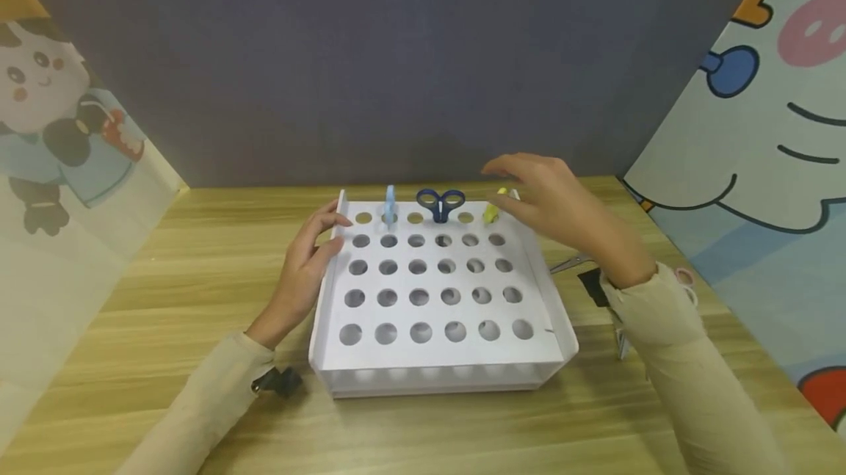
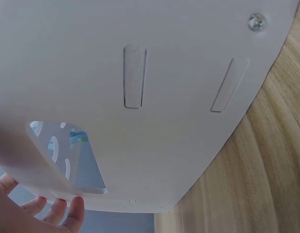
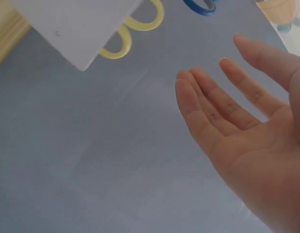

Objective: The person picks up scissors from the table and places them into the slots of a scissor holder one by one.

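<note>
A white rack (image 1: 432,313) with rows of round holes stands on the table. Three pairs of scissors sit handles up in its far row: light blue scissors (image 1: 390,205), dark blue scissors (image 1: 440,205) and yellow scissors (image 1: 493,209). My left hand (image 1: 300,266) rests on the rack's left side panel, thumb and forefinger at the upper edge. In the left wrist view, fingertips (image 2: 76,206) touch the panel near its cut-out. My right hand (image 1: 551,200) hovers beside the yellow scissors with nothing in it. The right wrist view shows it apart from the yellow handles (image 3: 157,19).
Right of the rack, partly behind my right arm, lie more scissors: a metal blade (image 1: 570,263) and pinkish-white handles (image 1: 687,284) show. A dark grey panel (image 1: 410,78) closes off the back, and walls with cartoon prints flank the wooden table (image 1: 198,277).
</note>
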`<state>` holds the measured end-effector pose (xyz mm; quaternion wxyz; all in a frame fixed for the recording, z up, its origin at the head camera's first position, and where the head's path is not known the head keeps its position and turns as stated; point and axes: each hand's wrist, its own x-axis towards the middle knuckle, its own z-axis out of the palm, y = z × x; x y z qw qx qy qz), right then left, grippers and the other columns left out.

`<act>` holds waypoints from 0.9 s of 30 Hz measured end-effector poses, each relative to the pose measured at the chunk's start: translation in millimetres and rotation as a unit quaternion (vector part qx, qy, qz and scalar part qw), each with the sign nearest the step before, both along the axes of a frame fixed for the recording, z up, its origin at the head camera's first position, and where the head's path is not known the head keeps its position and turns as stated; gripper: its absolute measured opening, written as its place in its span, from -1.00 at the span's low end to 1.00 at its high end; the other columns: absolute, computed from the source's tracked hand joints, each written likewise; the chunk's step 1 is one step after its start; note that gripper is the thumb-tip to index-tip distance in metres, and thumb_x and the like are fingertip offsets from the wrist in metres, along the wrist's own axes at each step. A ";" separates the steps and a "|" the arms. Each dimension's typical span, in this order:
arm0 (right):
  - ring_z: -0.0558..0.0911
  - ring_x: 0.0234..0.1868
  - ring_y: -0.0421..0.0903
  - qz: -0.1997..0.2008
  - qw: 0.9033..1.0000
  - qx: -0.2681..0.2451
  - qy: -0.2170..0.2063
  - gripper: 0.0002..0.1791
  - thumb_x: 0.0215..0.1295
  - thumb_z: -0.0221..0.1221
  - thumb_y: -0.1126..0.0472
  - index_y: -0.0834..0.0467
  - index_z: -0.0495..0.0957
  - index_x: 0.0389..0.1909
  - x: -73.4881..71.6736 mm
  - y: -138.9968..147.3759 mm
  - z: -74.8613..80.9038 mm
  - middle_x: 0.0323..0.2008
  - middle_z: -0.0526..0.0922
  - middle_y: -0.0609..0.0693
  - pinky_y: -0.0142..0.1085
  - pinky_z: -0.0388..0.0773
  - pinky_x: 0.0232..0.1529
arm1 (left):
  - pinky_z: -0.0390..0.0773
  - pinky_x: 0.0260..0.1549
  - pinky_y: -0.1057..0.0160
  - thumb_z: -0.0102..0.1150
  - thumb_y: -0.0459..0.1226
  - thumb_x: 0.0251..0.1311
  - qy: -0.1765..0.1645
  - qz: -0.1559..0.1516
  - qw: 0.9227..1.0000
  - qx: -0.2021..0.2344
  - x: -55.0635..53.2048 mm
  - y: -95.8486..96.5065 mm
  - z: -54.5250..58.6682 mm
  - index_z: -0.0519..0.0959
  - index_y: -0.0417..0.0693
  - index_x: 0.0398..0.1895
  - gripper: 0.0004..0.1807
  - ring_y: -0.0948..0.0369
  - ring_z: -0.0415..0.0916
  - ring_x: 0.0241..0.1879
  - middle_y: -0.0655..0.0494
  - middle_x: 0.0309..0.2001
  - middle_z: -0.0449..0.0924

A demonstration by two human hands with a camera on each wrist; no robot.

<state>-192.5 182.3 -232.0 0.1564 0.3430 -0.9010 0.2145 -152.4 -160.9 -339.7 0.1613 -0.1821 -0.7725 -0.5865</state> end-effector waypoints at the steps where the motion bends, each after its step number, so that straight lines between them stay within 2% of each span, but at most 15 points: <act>1: 0.62 0.06 0.12 -0.005 1.000 -0.006 -0.004 -0.63 0.31 0.28 0.28 0.25 0.56 0.12 1.0 3.6 -1.9 0.08 0.65 0.14 0.01 0.56 0.09 | 0.63 -0.20 0.37 -0.06 -0.40 0.39 0.001 0.000 1.000 -0.001 -0.5 0.1 -0.3 0.48 -0.32 0.04 -0.75 0.03 0.29 0.30 0.00 0.47 0.20; 10: 0.61 0.05 0.21 -0.033 0.997 -0.056 -0.048 -0.65 0.36 0.25 0.27 0.28 0.55 0.12 4.6 32.7 -27.2 0.08 0.63 0.22 0.09 0.55 0.08 | 0.62 -0.15 0.37 -0.09 -0.41 0.41 -0.001 -0.005 1.000 0.003 -2.8 -0.7 -3.7 0.47 -0.31 0.04 -0.76 0.04 0.28 0.31 0.03 0.48 0.19; 16: 0.61 0.03 0.32 -0.088 0.992 -0.051 -0.069 -0.59 0.39 0.23 0.21 0.33 0.52 0.17 0.2 49.6 -46.1 0.10 0.61 0.32 0.17 0.54 0.06 | 0.60 -0.12 0.39 -0.11 -0.36 0.44 -0.001 -0.001 1.000 -0.008 -2.1 -1.5 -4.4 0.47 -0.27 0.05 -0.76 0.06 0.23 0.35 0.06 0.48 0.18; 22: 0.57 0.06 0.37 -0.103 0.991 -0.029 -0.082 -0.54 0.42 0.19 0.13 0.35 0.50 0.20 -9.8 63.4 -56.4 0.12 0.58 0.36 0.21 0.51 0.06 | 0.57 -0.07 0.40 -0.11 -0.37 0.43 -0.003 0.001 1.000 -0.005 -2.0 -2.0 -7.2 0.48 -0.28 0.04 -0.76 0.09 0.20 0.37 0.06 0.48 0.19; 27: 0.54 0.08 0.36 -0.105 0.990 -0.020 -0.086 -0.55 0.43 0.18 0.18 0.37 0.47 0.22 -24.6 82.5 -70.5 0.11 0.57 0.39 0.20 0.54 0.01 | 0.56 -0.07 0.39 -0.10 -0.37 0.44 0.006 0.000 1.000 -0.008 -3.8 -1.2 -8.0 0.48 -0.26 0.04 -0.77 0.10 0.23 0.36 0.07 0.48 0.20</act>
